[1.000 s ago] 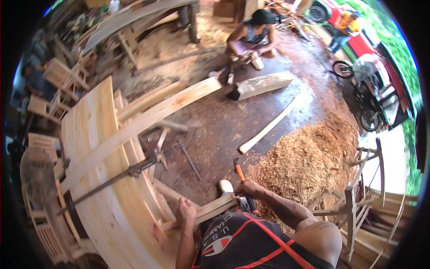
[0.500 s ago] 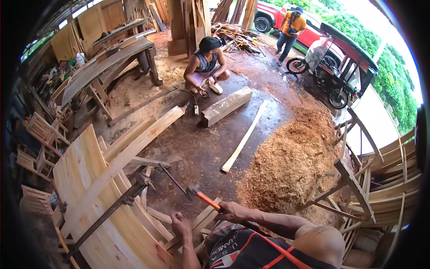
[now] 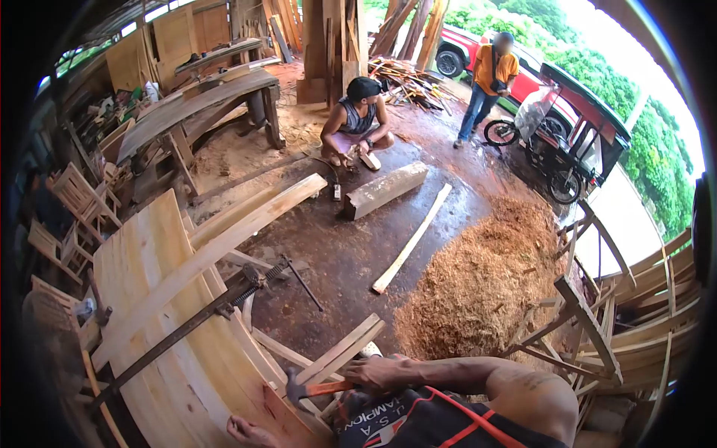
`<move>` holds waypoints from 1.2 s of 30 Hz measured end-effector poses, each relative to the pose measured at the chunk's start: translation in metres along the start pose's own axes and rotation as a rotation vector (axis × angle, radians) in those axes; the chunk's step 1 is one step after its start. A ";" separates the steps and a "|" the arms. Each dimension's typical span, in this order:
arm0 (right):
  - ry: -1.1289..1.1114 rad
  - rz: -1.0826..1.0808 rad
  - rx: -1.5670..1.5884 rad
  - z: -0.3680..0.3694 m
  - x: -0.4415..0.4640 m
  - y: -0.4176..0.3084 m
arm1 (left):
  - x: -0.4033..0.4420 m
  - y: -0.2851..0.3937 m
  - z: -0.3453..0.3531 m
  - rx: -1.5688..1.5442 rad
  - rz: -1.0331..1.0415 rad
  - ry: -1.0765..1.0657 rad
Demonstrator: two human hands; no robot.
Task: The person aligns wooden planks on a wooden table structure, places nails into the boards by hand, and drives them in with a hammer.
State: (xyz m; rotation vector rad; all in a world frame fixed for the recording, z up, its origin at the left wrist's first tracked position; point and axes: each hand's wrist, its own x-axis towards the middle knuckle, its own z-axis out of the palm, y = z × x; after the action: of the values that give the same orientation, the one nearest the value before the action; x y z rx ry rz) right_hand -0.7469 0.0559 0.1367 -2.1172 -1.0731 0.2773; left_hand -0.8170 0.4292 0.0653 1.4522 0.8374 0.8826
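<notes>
My right hand (image 3: pixel 371 373) grips the orange handle of a hammer (image 3: pixel 297 387). The hammer's dark head is low in front of my shirt, beside the panel's edge. My left hand (image 3: pixel 250 433), partly cut off by the bottom border, is over the near end of a pale wood panel (image 3: pixel 160 269). Its visible fingers are curled, and whatever they may hold is hidden. Across the panel lies a long metal bar clamp (image 3: pixel 179 321) with a screw and a thin turning rod (image 3: pixel 302 285). A long plank (image 3: pixel 216 254) slants over the panel's far part.
A person (image 3: pixel 357 123) squats beyond a thick timber beam (image 3: pixel 387 193). Another person (image 3: pixel 489 86) stands near a motor tricycle (image 3: pixel 564 131). A narrow wood strip (image 3: pixel 412 239) and a heap of shavings (image 3: pixel 478 284) cover parts of the floor. Wooden frames (image 3: pixel 590 321) are at right.
My right hand has brought the hammer down and left, towards my body. My left hand has dropped down and left over the panel. The standing person has come closer.
</notes>
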 end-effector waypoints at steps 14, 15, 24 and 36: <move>-0.108 -0.420 -0.146 0.057 0.126 0.052 | -0.002 0.010 -0.009 -0.116 0.130 0.216; -0.138 -0.403 -0.164 0.058 0.125 0.057 | -0.004 0.017 -0.007 -0.086 0.066 0.221; -0.023 -0.368 -0.347 0.044 0.120 0.031 | -0.002 0.010 0.000 0.109 0.103 0.258; 0.213 -0.441 -0.426 0.059 0.106 0.036 | -0.003 0.008 -0.004 0.189 0.222 0.156</move>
State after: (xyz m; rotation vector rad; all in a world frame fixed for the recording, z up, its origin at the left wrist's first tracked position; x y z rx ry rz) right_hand -0.6872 0.1541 0.0838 -2.1280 -1.5266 -0.4123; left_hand -0.8218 0.4284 0.0728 1.6808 0.9066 1.1194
